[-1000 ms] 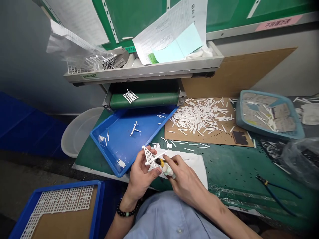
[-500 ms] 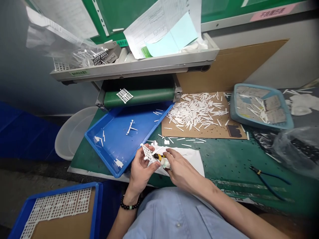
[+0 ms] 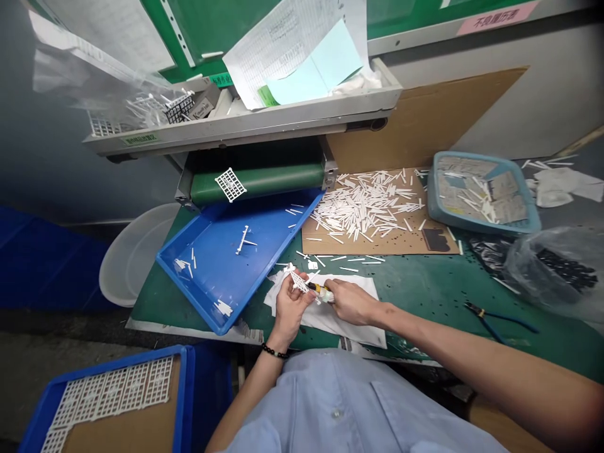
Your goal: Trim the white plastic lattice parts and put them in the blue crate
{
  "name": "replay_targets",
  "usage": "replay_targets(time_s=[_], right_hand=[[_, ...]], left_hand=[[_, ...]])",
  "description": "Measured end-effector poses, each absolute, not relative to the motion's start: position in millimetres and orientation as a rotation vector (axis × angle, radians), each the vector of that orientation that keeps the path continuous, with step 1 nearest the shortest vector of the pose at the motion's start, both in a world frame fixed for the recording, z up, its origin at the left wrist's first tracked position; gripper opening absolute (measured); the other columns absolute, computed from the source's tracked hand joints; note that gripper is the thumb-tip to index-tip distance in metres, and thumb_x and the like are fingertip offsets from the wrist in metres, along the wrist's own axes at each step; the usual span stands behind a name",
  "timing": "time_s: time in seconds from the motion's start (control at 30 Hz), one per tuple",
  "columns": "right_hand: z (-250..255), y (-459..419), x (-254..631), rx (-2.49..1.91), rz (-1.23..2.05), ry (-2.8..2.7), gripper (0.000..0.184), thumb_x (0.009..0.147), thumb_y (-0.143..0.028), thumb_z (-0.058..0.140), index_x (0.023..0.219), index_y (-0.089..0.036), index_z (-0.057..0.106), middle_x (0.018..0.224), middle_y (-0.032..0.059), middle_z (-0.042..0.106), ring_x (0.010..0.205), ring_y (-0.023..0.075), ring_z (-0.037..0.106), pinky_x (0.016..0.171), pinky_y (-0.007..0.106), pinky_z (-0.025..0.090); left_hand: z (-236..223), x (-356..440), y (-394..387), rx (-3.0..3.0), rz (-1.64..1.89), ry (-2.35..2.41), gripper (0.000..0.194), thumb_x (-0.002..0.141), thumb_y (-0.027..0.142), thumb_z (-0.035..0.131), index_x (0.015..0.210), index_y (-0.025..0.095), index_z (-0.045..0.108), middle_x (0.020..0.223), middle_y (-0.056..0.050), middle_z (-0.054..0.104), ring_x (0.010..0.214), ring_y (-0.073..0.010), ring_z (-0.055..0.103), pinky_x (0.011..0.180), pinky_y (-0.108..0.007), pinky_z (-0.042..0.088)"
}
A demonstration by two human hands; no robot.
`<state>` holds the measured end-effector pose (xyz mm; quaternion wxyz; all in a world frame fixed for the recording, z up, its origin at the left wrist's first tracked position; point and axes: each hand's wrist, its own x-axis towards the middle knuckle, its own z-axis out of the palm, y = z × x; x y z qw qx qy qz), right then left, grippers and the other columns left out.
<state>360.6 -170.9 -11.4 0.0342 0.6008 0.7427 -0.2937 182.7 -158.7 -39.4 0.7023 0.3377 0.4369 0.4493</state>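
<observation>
My left hand is closed around a white plastic grid, holding it tilted above a white cloth. In my right hand I grip a pair of cutting pliers with black and yellow parts and pale wrapping on the handles. The jaws of the pliers are against the grid's right edge; the exact contact point is too small to make out. Another white grid hangs at the lip of the green conveyor belt.
A blue tray holds a few white sticks and a white piece. Many white sticks cover cardboard on the right. Blue-handled pliers, a light-blue basket and a plastic bag lie beyond. White grids fill part of the lower-left bin.
Both hands have moved slightly right with the grid and pliers. My right hand has turned and closed more firmly around the handles. The grid on the belt has advanced slightly over the roller.
</observation>
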Motion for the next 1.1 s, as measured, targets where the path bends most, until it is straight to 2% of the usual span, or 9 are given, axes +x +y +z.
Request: replay_targets(time_s=[0.23,0.37,0.47,0.6,0.73,0.8,0.87,0.93,1.1], right_hand=[[-20.2,-143.0,366.0,1.846,-0.768,2.177,0.023,0.084,-0.022,0.048,0.103,-0.015,0.057,0.090,0.0153,0.067,0.080,0.0280,0.064,0.064,0.031,0.038],[-14.9,-142.5,369.1,1.900,-0.645,2.141,0.022,0.085,-0.021,0.046,0.104,-0.014,0.055,0.093,0.0152,0.067,0.081,0.0282,0.064,0.066,0.032,0.039],[-8.6,-146.7,376.5,1.929,-0.576,2.161,0.020,0.088,-0.025,0.046,0.104,-0.016,0.053,0.098,0.0131,0.064,0.081,0.0268,0.062,0.065,0.032,0.038],[-2.3,-153.6,383.3,1.992,-0.438,2.178,0.023,0.086,-0.013,0.041,0.107,-0.013,0.051,0.106,0.0159,0.057,0.094,0.0284,0.056,0.072,0.033,0.037],[3.3,-165.7,379.2,2.033,-0.174,2.258,0.030,0.083,-0.005,0.038,0.108,-0.012,0.053,0.099,0.0144,0.054,0.091,0.0281,0.052,0.077,0.036,0.036],[7.3,-173.0,374.3,2.037,-0.077,2.305,0.033,0.083,-0.004,0.038,0.112,-0.011,0.053,0.098,0.0145,0.053,0.090,0.0281,0.050,0.079,0.037,0.036],[12.2,-179.7,369.1,2.033,-0.025,2.348,0.036,0.083,-0.003,0.037,0.114,-0.010,0.054,0.098,0.0149,0.053,0.090,0.0279,0.048,0.082,0.038,0.035],[17.9,-185.5,364.4,2.025,0.000,2.379,0.037,0.083,-0.002,0.036,0.114,-0.010,0.055,0.099,0.0149,0.053,0.089,0.0275,0.047,0.083,0.038,0.035],[33.9,-193.4,354.9,2.025,0.037,2.456,0.042,0.080,-0.001,0.038,0.117,-0.009,0.055,0.105,0.0163,0.053,0.092,0.0287,0.046,0.086,0.039,0.036]], left_hand=[[-72.2,201.4,-138.2,0.620,1.106,0.939,0.064,0.063,0.033,0.082,0.118,0.019,0.053,0.127,-0.012,0.058,0.118,-0.0225,0.055,0.103,-0.035,0.039],[-68.2,193.0,-138.3,0.524,1.135,0.881,0.050,0.068,0.034,0.079,0.110,0.018,0.057,0.119,-0.011,0.063,0.110,-0.0195,0.059,0.101,-0.035,0.039],[-60.6,171.8,-141.8,0.534,1.020,0.875,0.043,0.074,0.036,0.073,0.109,0.015,0.061,0.111,-0.012,0.066,0.101,-0.0200,0.062,0.096,-0.036,0.042],[-54.0,144.1,-148.3,0.967,0.784,1.196,0.034,0.077,0.038,0.066,0.099,0.012,0.066,0.098,-0.013,0.065,0.086,-0.0240,0.063,0.084,-0.040,0.047],[-48.2,138.6,-161.2,1.691,0.812,1.687,0.039,0.080,0.032,0.062,0.116,0.015,0.060,0.108,-0.014,0.055,0.100,-0.0287,0.056,0.091,-0.046,0.043],[-47.4,142.0,-166.6,1.946,0.798,1.774,0.035,0.086,0.029,0.054,0.118,0.017,0.058,0.105,-0.013,0.053,0.100,-0.0282,0.053,0.089,-0.044,0.043],[-50.1,145.5,-168.2,2.100,0.692,1.748,0.023,0.089,0.026,0.047,0.104,0.018,0.061,0.096,-0.011,0.052,0.090,-0.0254,0.054,0.082,-0.039,0.045],[-55.3,148.0,-166.0,2.178,0.575,1.707,0.020,0.091,0.024,0.042,0.091,0.018,0.062,0.088,-0.009,0.051,0.081,-0.0229,0.055,0.075,-0.035,0.045],[-52.1,149.1,-161.6,2.170,0.448,1.696,0.026,0.094,0.022,0.035,0.086,0.017,0.059,0.085,-0.008,0.051,0.073,-0.0203,0.053,0.069,-0.033,0.043]])
